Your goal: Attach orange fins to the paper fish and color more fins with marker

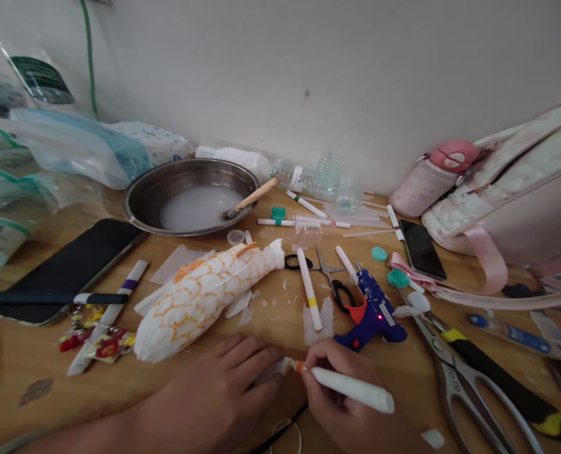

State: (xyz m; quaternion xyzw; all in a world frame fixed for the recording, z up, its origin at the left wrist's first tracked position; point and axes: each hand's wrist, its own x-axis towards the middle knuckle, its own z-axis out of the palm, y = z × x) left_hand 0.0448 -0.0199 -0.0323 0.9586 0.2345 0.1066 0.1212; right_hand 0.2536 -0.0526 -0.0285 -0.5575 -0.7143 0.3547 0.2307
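My right hand (337, 403) is closed around a white marker (356, 388) with an orange tip end. Its tip meets a small white piece (271, 371) that my left hand (228, 384) pins between its fingers, close to the table's front edge. Most of that piece is hidden by the fingers. Just beyond my left hand lies a white paper fish (209, 293) with orange scales drawn on its side and an orange top fin. A yellow-banded marker (310, 289) rests on a white scrap (325, 318) beyond my right hand.
A blue glue gun (372, 309) with a lit red light and black-handled scissors (327, 271) lie past my right hand. Large metal shears (450, 366) lie to the right. A metal bowl (133, 205) of cloudy liquid holds a brush (254, 195). At left is a tablet (72, 258).
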